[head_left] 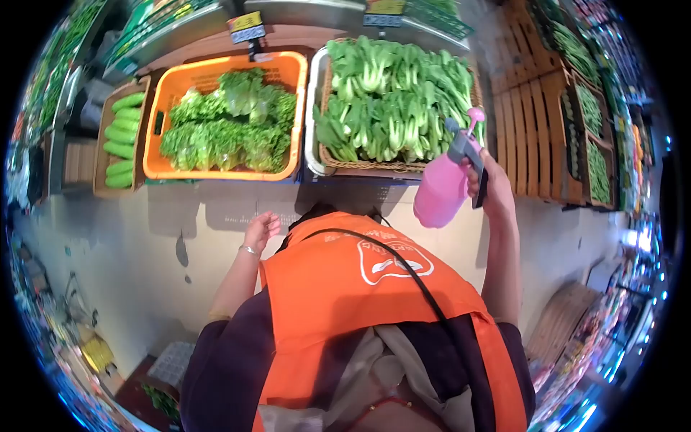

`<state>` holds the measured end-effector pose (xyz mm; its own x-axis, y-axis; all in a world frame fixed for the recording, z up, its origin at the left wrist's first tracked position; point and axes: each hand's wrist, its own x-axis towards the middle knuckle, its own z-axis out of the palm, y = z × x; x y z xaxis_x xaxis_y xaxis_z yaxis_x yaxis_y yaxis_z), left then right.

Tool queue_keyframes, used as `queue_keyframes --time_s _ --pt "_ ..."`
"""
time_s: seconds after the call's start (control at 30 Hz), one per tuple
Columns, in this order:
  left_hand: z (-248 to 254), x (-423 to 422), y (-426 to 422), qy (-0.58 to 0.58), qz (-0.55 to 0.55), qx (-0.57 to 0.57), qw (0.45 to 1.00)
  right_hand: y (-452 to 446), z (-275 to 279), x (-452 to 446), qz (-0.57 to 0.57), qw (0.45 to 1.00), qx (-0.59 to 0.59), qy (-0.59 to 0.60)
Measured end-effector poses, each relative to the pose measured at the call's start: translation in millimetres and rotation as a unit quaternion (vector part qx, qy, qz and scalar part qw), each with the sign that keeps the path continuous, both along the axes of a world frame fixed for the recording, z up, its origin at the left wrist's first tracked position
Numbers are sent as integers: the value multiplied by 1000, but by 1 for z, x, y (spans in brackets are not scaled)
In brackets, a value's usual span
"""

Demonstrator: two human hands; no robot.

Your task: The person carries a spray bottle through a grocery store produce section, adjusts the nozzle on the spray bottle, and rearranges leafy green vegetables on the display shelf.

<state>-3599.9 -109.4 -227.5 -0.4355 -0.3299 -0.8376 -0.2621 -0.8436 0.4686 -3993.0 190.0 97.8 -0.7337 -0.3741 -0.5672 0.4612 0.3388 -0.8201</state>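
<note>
My right hand (pixel 486 184) is wrapped round the dark handle of a pink pressure spray bottle (pixel 440 189). The bottle has a grey head and a pink pump knob on top, and it tilts in front of a wicker basket (pixel 374 165) of leafy bok choy (pixel 392 101). Lower and to the left, my left hand (pixel 263 229) hangs in the air with loosely bent fingers and nothing visible in it. It is nearest to the front of an orange crate (pixel 223 174), which holds green lettuce (pixel 230 122), some of it in clear wrapping.
Left of the orange crate stands a box of long green gourds (pixel 120 144). Brown slatted wooden crates (pixel 529 137) stand on the right, with green beans (pixel 589 108) beyond. Yellow price signs (pixel 247 27) rise behind the vegetables. Pale tiled floor (pixel 180 245) lies below the display.
</note>
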Motion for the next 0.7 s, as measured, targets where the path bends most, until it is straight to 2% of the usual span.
queue_keyframes --time_s 0.13,0.33,0.57,0.7 --pt "14 -25 -22 12 -6 -19 1000 13 10 -19 -81 994 -43 54" --pt "20 -35 -28 7 -26 -23 999 56 13 -39 -141 987 7 71" --pt "-10 -18 -14 -3 -67 26 997 95 -3 -30 -161 985 56 15" --pt "-8 -22 -13 -13 -75 31 997 90 -6 -17 -145 988 50 -3"
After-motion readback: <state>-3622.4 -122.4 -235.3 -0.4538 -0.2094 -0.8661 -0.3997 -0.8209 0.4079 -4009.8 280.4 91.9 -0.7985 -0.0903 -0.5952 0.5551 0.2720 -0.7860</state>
